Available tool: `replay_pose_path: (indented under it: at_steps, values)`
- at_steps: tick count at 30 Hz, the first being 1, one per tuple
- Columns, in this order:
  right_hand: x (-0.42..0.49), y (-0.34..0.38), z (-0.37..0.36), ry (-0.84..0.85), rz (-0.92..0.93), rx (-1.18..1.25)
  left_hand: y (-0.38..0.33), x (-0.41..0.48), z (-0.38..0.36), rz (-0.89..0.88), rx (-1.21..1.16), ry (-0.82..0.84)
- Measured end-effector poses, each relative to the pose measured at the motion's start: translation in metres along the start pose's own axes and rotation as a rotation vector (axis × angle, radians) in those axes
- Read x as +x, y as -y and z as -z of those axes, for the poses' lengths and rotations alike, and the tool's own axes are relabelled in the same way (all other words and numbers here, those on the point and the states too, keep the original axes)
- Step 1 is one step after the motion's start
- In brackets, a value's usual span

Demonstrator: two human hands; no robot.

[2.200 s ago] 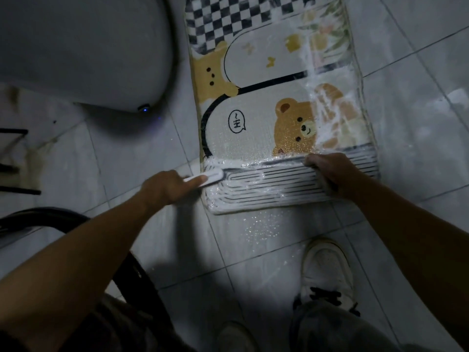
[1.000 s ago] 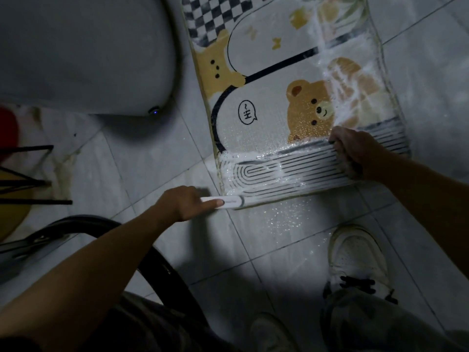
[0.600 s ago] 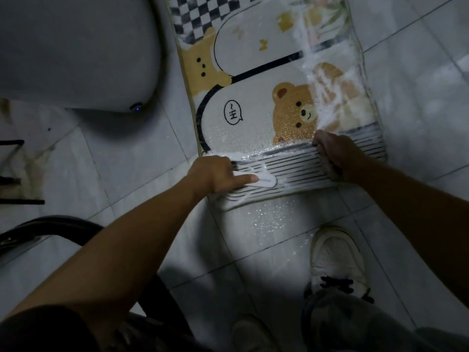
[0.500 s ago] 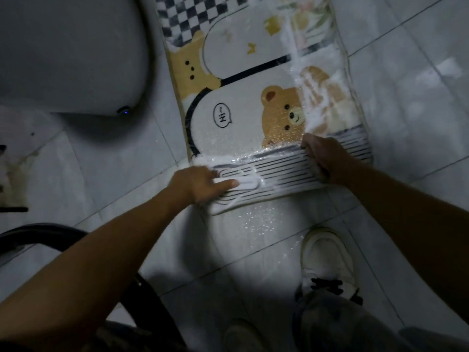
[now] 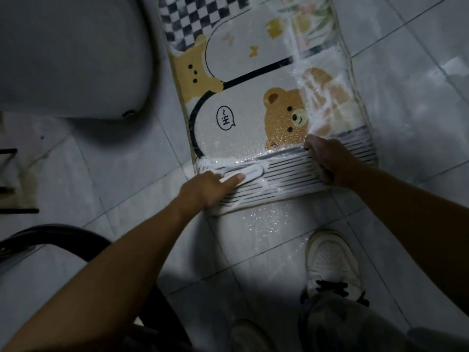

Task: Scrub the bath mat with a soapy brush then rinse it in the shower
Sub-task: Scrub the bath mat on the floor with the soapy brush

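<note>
White brush (image 5: 247,174) in left hand (image 5: 205,190) grip, forefinger along top, on sudsy striped end of bear-print bath mat (image 5: 243,123) flat on tile floor (image 5: 411,102); right hand (image 5: 327,161), fingers curled, clamps mat.

The floor (image 5: 418,72) is laid in pale grey tiles, wet and glossy in spots, and only dimly lit. A big white rounded fixture (image 5: 71,59) is parked upper left, with thin black bars (image 5: 15,210) seen at the left edge.
</note>
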State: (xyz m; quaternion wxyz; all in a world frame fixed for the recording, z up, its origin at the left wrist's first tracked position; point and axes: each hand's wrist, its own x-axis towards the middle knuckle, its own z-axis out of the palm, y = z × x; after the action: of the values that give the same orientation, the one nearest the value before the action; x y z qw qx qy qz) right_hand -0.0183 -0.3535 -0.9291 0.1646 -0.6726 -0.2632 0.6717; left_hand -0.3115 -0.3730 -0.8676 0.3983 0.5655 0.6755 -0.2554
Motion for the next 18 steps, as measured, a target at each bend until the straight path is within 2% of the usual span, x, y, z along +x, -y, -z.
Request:
replay_pose_path:
  at_steps: [6,13,18]
  values:
    - [0.001,0.002,-0.005,-0.024,-0.017,-0.027,0.081,-0.015,0.051,0.251,0.142,-0.037]
    - [0.003,0.004,-0.007,-0.052,-0.025,-0.047,0.085,0.003,0.069,0.248,0.062,-0.118]
    - [0.000,0.004,-0.006,-0.057,-0.018,-0.080,0.057,0.023,0.064,0.170,0.158,0.026]
